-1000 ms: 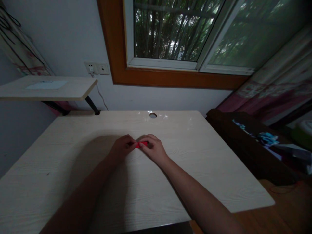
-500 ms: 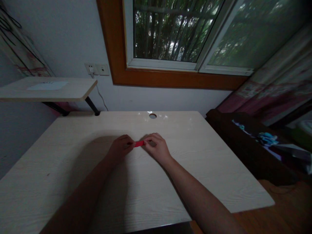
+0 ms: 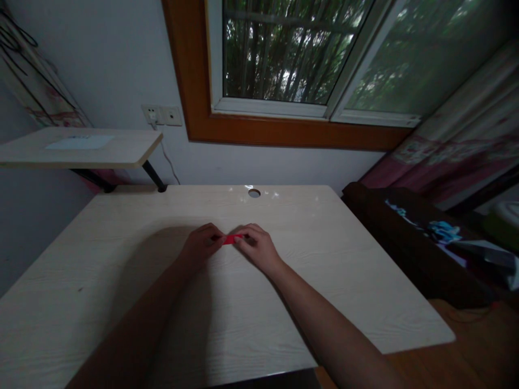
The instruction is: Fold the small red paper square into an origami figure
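Note:
A small red folded piece lies on the pale wooden desk, near its middle. My left hand pinches its left end with curled fingers. My right hand pinches its right end, fingers pressed together over it. Most of the red piece is hidden under my fingertips; only a short strip shows between the two hands. Whether it is paper or something else I cannot make out.
A round cable hole sits at the desk's far edge. A raised side shelf with a white sheet stands at the left. Wall sockets, a window above, and a dark cluttered piece of furniture border the right side.
My right hand slid a little right half a second ago, showing more red, then came back toward the left hand. The left hand has hardly moved.

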`<state>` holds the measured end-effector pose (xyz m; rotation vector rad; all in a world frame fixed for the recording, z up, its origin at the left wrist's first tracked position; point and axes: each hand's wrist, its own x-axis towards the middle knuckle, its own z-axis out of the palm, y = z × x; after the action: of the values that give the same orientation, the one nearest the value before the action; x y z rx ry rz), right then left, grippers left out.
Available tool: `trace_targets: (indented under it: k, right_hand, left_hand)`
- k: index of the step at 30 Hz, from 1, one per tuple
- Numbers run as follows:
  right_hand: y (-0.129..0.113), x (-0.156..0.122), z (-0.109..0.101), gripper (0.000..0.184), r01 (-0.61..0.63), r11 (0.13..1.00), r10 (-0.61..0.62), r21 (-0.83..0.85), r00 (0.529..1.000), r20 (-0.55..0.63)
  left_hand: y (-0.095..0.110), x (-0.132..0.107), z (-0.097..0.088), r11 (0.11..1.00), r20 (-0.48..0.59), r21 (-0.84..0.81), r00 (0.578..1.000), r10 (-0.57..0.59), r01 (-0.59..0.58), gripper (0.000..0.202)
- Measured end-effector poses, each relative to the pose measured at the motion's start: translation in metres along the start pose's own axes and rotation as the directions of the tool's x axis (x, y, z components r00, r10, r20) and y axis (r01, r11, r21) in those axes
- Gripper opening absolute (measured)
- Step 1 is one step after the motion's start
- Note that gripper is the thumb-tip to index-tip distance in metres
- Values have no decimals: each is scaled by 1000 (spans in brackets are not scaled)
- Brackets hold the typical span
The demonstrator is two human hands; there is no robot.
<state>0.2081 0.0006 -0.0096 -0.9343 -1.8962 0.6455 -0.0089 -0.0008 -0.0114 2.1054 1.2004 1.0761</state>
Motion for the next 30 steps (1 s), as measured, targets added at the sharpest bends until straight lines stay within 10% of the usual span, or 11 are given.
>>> trace_targets:
  k: [18, 30]
  right_hand:
    - [1, 1, -1, 9, 142, 986, -134, -87, 987, 90]
    - [14, 1, -19, 9, -21, 999, 19, -41, 999, -36]
  left_hand:
    - [7, 2, 0, 994, 28, 84, 997, 67, -69, 15]
    - [-4, 4, -15, 999, -120, 6, 992, -44, 45, 14]
